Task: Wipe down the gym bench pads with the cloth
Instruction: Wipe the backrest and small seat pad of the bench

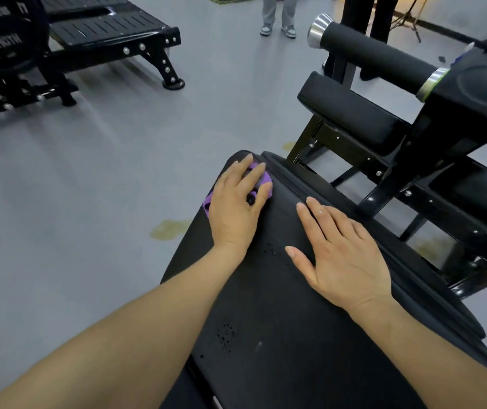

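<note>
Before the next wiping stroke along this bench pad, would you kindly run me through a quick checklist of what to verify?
1. Purple cloth under the left hand: ok, fingers press it flat.
2. Cloth on the bench pad: ok, at its far left corner.
3. Right hand steadying the pad: ok, flat, holding nothing.
4. Stroke path toward the camera: not ok, the right hand lies partly across it.
5. Dark specks wiped: not ok, they show on the pad.
6. Cloth dampness: cannot tell.

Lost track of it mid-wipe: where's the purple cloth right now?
In the head view the purple cloth lies under the left hand, pressed on the far left corner of the black bench pad. The right hand rests flat on the pad nearby.
</note>
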The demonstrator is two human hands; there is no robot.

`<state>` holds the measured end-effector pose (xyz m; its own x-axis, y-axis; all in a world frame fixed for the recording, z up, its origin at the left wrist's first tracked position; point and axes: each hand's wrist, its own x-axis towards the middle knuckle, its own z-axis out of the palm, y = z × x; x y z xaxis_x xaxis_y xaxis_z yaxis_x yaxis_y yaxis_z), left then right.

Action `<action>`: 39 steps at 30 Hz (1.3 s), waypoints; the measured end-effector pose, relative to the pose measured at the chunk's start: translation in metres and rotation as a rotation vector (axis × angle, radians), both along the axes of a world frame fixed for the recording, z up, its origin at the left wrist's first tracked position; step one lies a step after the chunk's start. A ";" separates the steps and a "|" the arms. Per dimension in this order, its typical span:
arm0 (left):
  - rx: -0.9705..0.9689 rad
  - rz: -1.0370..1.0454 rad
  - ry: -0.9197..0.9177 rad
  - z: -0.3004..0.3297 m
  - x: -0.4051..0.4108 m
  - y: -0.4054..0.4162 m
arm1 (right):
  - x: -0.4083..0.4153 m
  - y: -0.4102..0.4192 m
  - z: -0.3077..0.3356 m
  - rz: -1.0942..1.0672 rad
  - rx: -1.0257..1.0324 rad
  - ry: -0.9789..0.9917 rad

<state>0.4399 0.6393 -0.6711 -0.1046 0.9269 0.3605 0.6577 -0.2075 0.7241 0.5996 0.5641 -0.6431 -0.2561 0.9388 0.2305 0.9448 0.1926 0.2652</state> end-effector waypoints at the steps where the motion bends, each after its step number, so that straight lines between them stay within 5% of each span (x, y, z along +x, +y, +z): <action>1: -0.019 -0.018 0.001 -0.007 -0.003 -0.015 | 0.000 0.000 0.001 -0.005 -0.006 0.000; 4: -0.050 -0.017 -0.046 -0.023 -0.004 -0.050 | -0.001 -0.001 0.001 -0.009 -0.005 0.007; 10: -0.106 0.119 -0.191 0.001 0.003 0.010 | 0.000 -0.001 -0.002 0.009 0.024 0.002; 19: -0.049 -0.048 -0.167 -0.034 0.008 -0.071 | 0.000 -0.003 0.000 0.011 0.011 0.017; 26: -0.076 0.168 -0.290 0.002 0.000 0.021 | 0.000 -0.002 -0.002 0.025 0.030 0.005; 34: -0.065 0.030 -0.235 -0.034 0.009 -0.066 | 0.000 -0.002 -0.001 0.018 0.000 0.007; 39: -0.086 0.129 -0.269 -0.015 -0.001 -0.012 | 0.001 -0.001 -0.002 0.032 0.020 0.015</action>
<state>0.4391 0.6269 -0.6864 -0.3040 0.9257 0.2251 0.4569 -0.0657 0.8871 0.6004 0.5627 -0.6453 -0.2825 0.9252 0.2534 0.9421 0.2179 0.2548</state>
